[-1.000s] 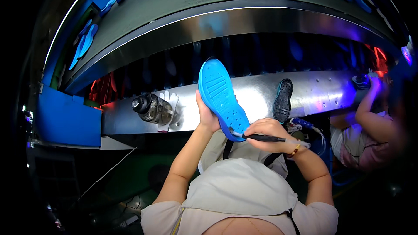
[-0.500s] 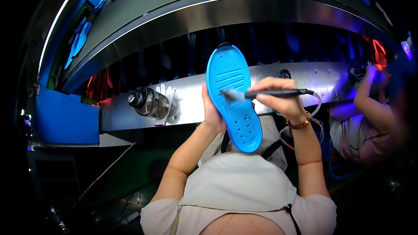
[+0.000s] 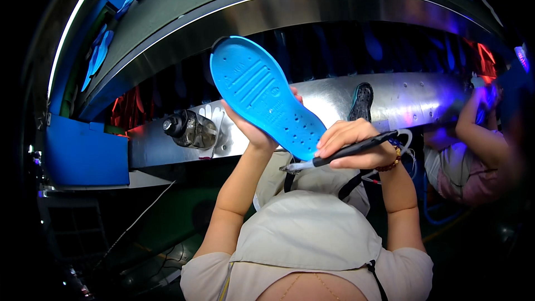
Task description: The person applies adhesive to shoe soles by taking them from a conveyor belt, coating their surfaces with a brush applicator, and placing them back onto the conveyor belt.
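Observation:
A bright blue shoe sole (image 3: 262, 92), with grooves and small holes in its face and a dark patch at its far end, is held tilted in front of me. My left hand (image 3: 253, 128) supports it from below, thumb along the left edge, fingertips showing past the right edge. My right hand (image 3: 354, 142) is closed round a black-handled brush (image 3: 351, 149) with a pale neck and a thin tube at its back end. The brush tip lies off the sole, just below its near end. Fingers of my right hand are at the sole's near right edge, possibly touching it.
A dark sole with a teal edge (image 3: 361, 101) lies on the metal shelf (image 3: 390, 86). Left on that shelf stand a dark-lidded bottle (image 3: 190, 129) and a pale glove (image 3: 214, 120). Beyond, a conveyor belt (image 3: 167, 8) carries blue pieces. A co-worker's arm (image 3: 482, 131) reaches in at right.
The sole has swung so its far end points up and left. The brush has moved from the middle of the sole's face to below its near end. The dark sole now shows more fully.

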The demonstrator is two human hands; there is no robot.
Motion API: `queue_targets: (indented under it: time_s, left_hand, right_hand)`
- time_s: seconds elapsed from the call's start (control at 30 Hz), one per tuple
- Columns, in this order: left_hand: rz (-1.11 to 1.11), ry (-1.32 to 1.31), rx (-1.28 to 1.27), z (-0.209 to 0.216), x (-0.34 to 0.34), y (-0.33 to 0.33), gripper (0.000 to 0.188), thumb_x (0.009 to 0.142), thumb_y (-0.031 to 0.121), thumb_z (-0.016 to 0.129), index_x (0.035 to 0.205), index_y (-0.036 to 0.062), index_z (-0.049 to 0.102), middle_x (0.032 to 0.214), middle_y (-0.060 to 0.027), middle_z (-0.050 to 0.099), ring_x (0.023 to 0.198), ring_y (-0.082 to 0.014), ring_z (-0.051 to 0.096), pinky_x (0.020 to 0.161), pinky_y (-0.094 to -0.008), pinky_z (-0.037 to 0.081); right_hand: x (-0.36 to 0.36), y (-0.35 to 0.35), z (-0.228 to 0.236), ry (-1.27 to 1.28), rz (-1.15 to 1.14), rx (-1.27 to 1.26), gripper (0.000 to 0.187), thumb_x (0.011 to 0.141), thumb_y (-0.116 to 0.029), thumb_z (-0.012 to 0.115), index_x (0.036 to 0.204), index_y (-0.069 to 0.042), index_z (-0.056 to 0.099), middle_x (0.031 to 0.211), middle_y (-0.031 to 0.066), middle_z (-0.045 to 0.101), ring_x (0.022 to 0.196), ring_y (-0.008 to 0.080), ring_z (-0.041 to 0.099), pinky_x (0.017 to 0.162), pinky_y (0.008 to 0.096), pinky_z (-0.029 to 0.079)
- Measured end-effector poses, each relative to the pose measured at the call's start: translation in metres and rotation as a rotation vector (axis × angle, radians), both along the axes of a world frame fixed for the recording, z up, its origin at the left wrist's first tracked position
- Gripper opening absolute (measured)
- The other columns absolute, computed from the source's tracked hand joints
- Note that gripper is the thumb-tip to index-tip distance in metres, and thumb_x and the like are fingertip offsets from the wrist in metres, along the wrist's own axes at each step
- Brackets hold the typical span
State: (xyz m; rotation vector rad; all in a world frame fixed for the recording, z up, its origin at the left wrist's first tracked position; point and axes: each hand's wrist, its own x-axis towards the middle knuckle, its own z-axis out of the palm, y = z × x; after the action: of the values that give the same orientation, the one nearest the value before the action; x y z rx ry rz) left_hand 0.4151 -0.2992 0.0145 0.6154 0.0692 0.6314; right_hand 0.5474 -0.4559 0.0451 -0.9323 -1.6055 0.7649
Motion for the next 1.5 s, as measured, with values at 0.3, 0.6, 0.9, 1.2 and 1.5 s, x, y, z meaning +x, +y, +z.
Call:
queue_targets:
  time_s: [0.3, 0.6, 0.9, 1.2, 1.5]
  left_hand:
    - [0.081, 0.012, -0.050, 0.013, -0.004, 0.011, 0.099, 0.070, 0.082, 0.011, 0.119, 0.0017, 0.043, 0.097, -0.0234, 0.057, 0.082, -0.0327, 0.060, 0.070, -0.0432, 0.051]
    - [0.007, -0.051, -0.023, 0.021, -0.009, 0.018, 0.100, 0.069, 0.082, 0.012, 0.124, 0.0029, 0.039, 0.102, -0.0246, 0.056, 0.085, -0.0351, 0.060, 0.075, -0.0461, 0.051]
    - [-0.163, -0.057, -0.018, 0.003, -0.005, -0.022, 0.064, 0.088, 0.052, 0.027, 0.132, 0.0052, 0.030, 0.122, -0.0181, 0.047, 0.109, -0.0298, 0.050, 0.090, -0.0436, 0.043]
    - [-0.491, 0.349, 0.129, 0.010, -0.017, 0.010, 0.059, 0.084, 0.037, 0.047, 0.126, -0.0021, 0.038, 0.113, -0.0202, 0.053, 0.097, -0.0258, 0.058, 0.086, -0.0346, 0.046]
    - [-0.745, 0.607, 0.006, 0.008, -0.023, 0.018, 0.059, 0.079, 0.037, 0.052, 0.122, -0.0029, 0.044, 0.110, -0.0195, 0.055, 0.087, -0.0233, 0.060, 0.078, -0.0325, 0.049]
  right_hand:
    - [0.001, -0.011, -0.008, 0.052, -0.074, -0.056, 0.019, 0.069, -0.002, 0.068, 0.088, -0.001, 0.065, 0.088, 0.0111, 0.065, 0.087, 0.0225, 0.061, 0.080, 0.0324, 0.048]
    - [0.005, -0.008, -0.021, 0.308, 0.001, -0.068, 0.020, 0.069, 0.001, 0.067, 0.088, 0.000, 0.065, 0.093, 0.0120, 0.065, 0.090, 0.0233, 0.060, 0.083, 0.0332, 0.046]
    - [-0.024, -0.003, -0.029, 0.802, -0.212, -0.284, 0.020, 0.077, -0.001, 0.062, 0.097, 0.004, 0.060, 0.098, 0.0149, 0.063, 0.092, 0.0175, 0.060, 0.081, 0.0262, 0.048]
    - [0.002, -0.004, -0.003, 0.026, -0.178, -0.091, 0.023, 0.071, -0.001, 0.067, 0.094, 0.000, 0.064, 0.093, 0.0138, 0.065, 0.085, 0.0220, 0.064, 0.075, 0.0278, 0.050]
    - [0.016, -0.002, 0.019, -0.132, 0.110, -0.089, 0.023, 0.072, -0.001, 0.065, 0.095, -0.001, 0.062, 0.093, 0.0125, 0.065, 0.089, 0.0249, 0.063, 0.078, 0.0316, 0.050]
